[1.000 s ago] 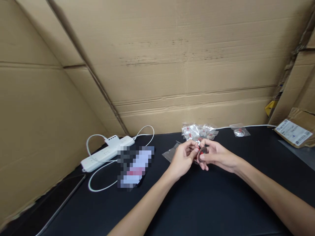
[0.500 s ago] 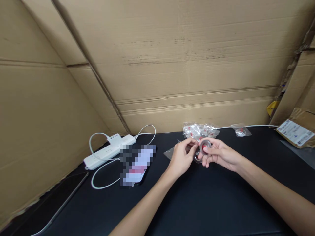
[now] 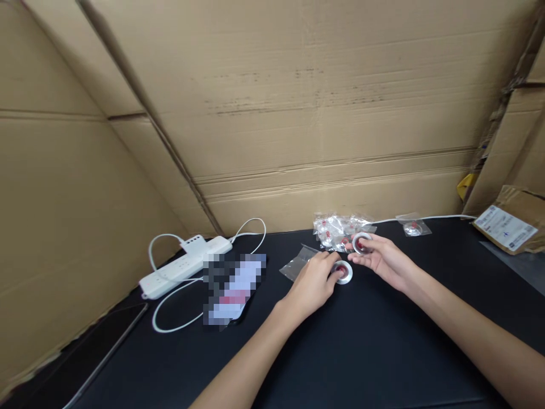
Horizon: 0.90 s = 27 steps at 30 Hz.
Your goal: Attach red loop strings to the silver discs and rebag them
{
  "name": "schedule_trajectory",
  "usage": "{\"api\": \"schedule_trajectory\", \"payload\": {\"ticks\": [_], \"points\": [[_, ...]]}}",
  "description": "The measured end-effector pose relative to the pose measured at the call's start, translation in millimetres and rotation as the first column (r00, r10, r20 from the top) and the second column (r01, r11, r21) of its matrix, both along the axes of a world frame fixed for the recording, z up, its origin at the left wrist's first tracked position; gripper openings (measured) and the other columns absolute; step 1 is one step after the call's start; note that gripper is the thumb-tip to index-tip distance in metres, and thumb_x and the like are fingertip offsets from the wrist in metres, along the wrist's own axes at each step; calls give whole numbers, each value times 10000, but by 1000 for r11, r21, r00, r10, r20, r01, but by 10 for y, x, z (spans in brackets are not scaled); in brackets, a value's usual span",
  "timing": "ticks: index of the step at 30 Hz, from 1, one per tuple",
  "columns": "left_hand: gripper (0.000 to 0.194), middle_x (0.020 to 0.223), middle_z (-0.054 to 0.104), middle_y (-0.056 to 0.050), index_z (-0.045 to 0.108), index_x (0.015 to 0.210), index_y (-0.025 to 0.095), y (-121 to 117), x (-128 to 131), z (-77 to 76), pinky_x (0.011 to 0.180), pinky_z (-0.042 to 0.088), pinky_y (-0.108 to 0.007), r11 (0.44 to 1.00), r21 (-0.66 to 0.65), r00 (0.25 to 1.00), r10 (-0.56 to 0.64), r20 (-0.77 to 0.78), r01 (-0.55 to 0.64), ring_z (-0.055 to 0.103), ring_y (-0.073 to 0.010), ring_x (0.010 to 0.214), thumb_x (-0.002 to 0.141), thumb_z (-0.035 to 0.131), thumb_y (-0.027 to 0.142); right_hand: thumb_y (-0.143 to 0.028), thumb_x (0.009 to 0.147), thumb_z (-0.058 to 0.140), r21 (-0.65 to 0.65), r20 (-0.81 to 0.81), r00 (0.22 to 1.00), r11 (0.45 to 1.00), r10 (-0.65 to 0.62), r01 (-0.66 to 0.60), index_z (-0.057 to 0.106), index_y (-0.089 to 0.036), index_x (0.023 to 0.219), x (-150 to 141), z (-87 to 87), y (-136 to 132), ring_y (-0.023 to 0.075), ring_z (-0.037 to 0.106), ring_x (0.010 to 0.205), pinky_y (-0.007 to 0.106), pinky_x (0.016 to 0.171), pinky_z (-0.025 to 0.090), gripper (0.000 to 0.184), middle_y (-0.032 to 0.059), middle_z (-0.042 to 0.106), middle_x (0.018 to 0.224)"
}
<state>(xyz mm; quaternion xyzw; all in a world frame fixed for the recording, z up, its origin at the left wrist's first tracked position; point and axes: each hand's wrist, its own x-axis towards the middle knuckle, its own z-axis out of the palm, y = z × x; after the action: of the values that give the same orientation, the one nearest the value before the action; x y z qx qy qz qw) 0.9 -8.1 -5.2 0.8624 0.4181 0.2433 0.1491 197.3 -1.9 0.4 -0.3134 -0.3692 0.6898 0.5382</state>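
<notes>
My right hand (image 3: 382,260) pinches a small round silver-rimmed piece with a red centre (image 3: 361,234), thumb across its middle and fingers behind it. Lower and to the left, my left hand (image 3: 314,276) is closed on a second silver-rimmed piece with a red centre (image 3: 347,277). Its thumb reaches into the middle of that piece, and its fingers partly hide the left rim. The two pieces are apart. A clear plastic bag (image 3: 297,263) lies on the black table, partly behind my left hand.
Several bagged pieces with red parts (image 3: 334,230) lie in a pile at the back, one more bagged piece (image 3: 413,228) to the right. At left are a white power strip (image 3: 187,267), cables, a blurred phone (image 3: 236,292) and a dark flat device (image 3: 106,352). A labelled package (image 3: 506,227) stands right.
The two round pieces, close together before, are now apart. My right hand has moved up and right with one; my left hand has come onto the other, uncovering more of the clear bag.
</notes>
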Motion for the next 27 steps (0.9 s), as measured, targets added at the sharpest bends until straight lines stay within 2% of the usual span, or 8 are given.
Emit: {"api": "schedule_trajectory", "payload": {"ticks": [5, 9, 12, 16, 18, 21, 24, 27], "points": [[21, 730, 617, -3, 545, 881, 195, -14, 28, 55, 595, 401, -264, 992, -126, 981, 14, 193, 10, 577, -157, 640, 874, 531, 209, -111, 804, 674, 15, -9, 1000, 1000, 26, -26, 652, -128, 950, 11, -8, 13, 175, 724, 738, 273, 767, 590, 149, 90, 726, 874], [108, 659, 638, 1, 565, 929, 176, 20, 35, 65, 526, 402, -237, 942, -334, 916, 106, 386, 31, 576, -134, 540, 862, 570, 261, -172, 771, 736, 50, 15, 1000, 999, -15, 14, 649, -139, 950, -7, -7, -5, 177, 721, 745, 275, 751, 586, 202, 80, 720, 874], [208, 655, 664, -34, 621, 946, 133, 49, 43, 84, 502, 424, -234, 879, -467, 825, 193, 531, 95, 593, -136, 522, 817, 649, 294, -238, 758, 755, 120, 82, 988, 985, -134, 124, 642, -144, 945, -38, 8, -31, 176, 707, 707, 299, 707, 581, 238, 76, 711, 871], [271, 723, 702, -95, 662, 956, 91, 56, 50, 104, 504, 465, -238, 755, -630, 670, 373, 642, 184, 644, -158, 566, 759, 729, 265, -351, 786, 720, 310, 208, 919, 914, -334, 262, 641, -147, 946, -87, 1, -31, 165, 661, 647, 285, 579, 528, 271, 86, 695, 879], [244, 829, 723, -130, 671, 946, 90, 48, 50, 107, 538, 495, -238, 679, -695, 622, 444, 645, 236, 679, -170, 627, 765, 730, 244, -399, 806, 689, 373, 255, 888, 886, -383, 275, 651, -145, 959, -107, -25, -15, 166, 642, 658, 283, 566, 506, 299, 96, 690, 894], [199, 907, 731, -163, 683, 941, 88, 36, 52, 112, 601, 535, -256, 587, -748, 591, 497, 635, 311, 706, -188, 686, 829, 668, 252, -481, 875, 577, 425, 336, 860, 877, -384, 225, 661, -144, 1022, -123, -74, -4, 178, 630, 694, 300, 591, 507, 377, 102, 683, 922], [220, 923, 733, -187, 686, 977, 70, 26, 60, 124, 650, 558, -291, 541, -742, 558, 501, 662, 396, 718, -215, 715, 878, 600, 247, -481, 954, 441, 540, 482, 754, 829, -446, 145, 647, -161, 1149, -134, -99, -43, 203, 640, 768, 366, 740, 523, 428, 92, 689, 909], [206, 867, 736, -185, 683, 966, 62, 11, 76, 147, 701, 569, -327, 514, -715, 510, 501, 699, 475, 725, -247, 762, 902, 557, 212, -401, 980, 427, 698, 564, 599, 715, -568, 21, 618, -201, 1241, -158, -85, -129, 248, 619, 1028, 435, 978, 436, 380, 103, 679, 1100]]}}
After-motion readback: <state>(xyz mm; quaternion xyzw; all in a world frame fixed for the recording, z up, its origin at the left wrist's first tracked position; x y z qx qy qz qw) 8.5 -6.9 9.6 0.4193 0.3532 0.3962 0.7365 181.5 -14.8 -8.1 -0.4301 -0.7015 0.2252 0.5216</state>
